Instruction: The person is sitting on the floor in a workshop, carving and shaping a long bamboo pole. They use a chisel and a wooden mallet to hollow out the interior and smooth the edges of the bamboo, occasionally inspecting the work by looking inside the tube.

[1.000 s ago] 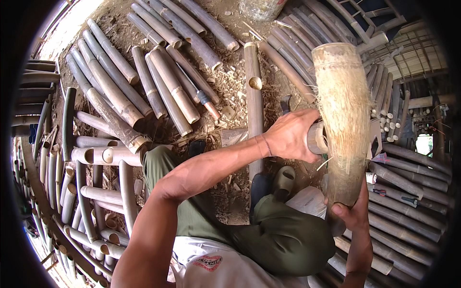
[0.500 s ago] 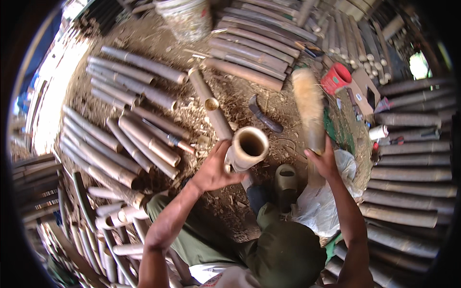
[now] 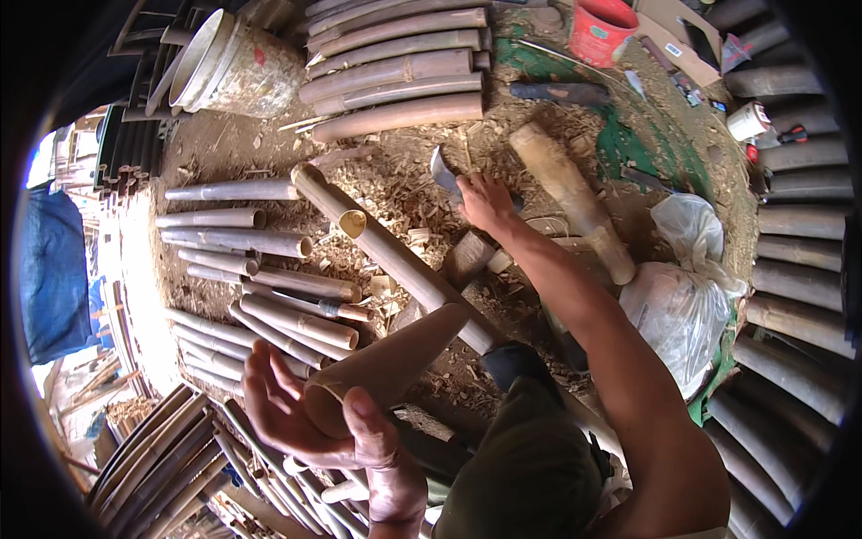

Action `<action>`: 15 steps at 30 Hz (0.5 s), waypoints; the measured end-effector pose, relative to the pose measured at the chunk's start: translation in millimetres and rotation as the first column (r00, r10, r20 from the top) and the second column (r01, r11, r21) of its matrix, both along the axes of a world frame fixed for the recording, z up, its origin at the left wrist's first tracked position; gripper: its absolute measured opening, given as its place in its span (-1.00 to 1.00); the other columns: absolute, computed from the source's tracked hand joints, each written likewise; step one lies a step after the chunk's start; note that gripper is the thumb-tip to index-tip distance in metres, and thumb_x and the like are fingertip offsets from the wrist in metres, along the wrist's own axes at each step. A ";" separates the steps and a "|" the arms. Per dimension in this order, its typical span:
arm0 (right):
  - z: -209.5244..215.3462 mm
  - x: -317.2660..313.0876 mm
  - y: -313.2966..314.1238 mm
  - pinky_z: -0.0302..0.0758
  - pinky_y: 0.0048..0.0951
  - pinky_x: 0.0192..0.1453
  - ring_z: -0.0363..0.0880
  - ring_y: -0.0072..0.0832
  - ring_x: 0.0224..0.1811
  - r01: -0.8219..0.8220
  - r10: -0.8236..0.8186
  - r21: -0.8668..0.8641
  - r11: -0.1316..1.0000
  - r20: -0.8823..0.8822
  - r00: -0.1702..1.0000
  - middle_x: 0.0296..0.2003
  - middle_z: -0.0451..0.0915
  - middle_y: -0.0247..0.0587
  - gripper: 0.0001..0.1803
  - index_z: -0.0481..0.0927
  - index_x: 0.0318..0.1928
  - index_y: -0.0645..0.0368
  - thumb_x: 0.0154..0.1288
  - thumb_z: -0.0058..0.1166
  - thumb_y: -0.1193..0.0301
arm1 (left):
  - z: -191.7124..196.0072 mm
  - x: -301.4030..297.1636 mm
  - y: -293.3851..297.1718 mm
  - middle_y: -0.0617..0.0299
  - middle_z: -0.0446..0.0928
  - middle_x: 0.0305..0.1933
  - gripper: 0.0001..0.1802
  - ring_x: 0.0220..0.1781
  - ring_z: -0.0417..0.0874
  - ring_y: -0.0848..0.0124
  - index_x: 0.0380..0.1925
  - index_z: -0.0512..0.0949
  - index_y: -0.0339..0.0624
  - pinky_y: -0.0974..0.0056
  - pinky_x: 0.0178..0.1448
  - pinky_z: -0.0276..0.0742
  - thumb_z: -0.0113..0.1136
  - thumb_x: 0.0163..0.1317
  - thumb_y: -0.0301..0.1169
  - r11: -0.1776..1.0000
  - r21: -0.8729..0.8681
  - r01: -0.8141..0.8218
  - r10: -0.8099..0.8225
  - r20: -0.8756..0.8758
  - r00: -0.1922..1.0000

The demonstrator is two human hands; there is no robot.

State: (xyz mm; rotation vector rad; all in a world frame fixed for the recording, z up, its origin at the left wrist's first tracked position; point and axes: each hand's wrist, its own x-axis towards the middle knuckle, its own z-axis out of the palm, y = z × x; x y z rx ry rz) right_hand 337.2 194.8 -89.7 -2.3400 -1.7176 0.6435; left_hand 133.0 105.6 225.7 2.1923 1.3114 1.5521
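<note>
A short bamboo tube (image 3: 391,364) slants up from my left hand (image 3: 292,431), which is wrapped round its near open end, thumb on one side and fingers on the other. My right hand (image 3: 488,205) reaches far forward and closes over the handle of a curved knife (image 3: 439,169); its bright blade shows beyond the fingers, and most of the handle is covered. Right of that hand a wooden mallet (image 3: 561,180) lies on the ground. A notched bamboo pole (image 3: 409,265) runs diagonally between my hands, its near end passing by my leg.
Cut bamboo lengths (image 3: 238,242) lie in rows at the left, with more stacked at the back and right. A stained white bucket (image 3: 256,76) is back left, a red bucket (image 3: 603,34) back right. Plastic bags (image 3: 678,310) sit right of my arm. Wood chips cover the ground.
My right hand has let go of the mallet, now on the ground, and moved to the curved knife. The left hand has brought the bamboo tube nearer and tilted it. The view has shifted.
</note>
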 end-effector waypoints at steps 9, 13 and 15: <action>68.7 34.3 -70.8 0.56 -0.12 -0.09 0.58 -0.05 -0.09 -0.076 0.134 0.181 0.981 -0.336 0.932 0.00 0.47 0.12 -0.39 0.29 0.23 0.32 0.16 0.11 0.45 | 3.7 -25.5 -6.7 0.07 0.49 -0.04 -0.30 0.10 0.55 0.17 0.14 0.30 -0.17 0.00 0.29 0.43 0.40 0.15 -0.07 0.898 -0.358 0.257 -0.144 0.312 0.939; 107.5 41.7 -179.2 0.60 -0.09 -0.20 0.64 -0.03 -0.24 -0.368 0.397 0.157 0.917 -0.249 0.883 -0.25 0.59 -0.06 -0.51 0.45 0.05 0.13 0.04 0.16 0.37 | -0.4 -26.6 -2.9 0.07 0.54 -0.15 -0.47 -0.02 0.60 0.22 0.03 0.37 -0.25 0.06 0.17 0.52 0.37 0.19 -0.23 0.882 -0.298 0.366 -0.245 0.375 0.894; 115.4 25.7 -207.5 0.61 -0.20 -0.30 0.66 -0.18 -0.36 -0.551 0.570 0.145 0.822 -0.220 0.792 -0.36 0.58 -0.20 -0.56 0.50 -0.04 0.01 0.02 0.27 0.32 | 1.6 -19.5 -6.2 0.06 0.55 -0.15 -0.51 -0.05 0.60 0.25 -0.02 0.41 -0.28 0.13 0.14 0.52 0.37 0.18 -0.25 0.879 -0.331 0.342 -0.182 0.432 0.884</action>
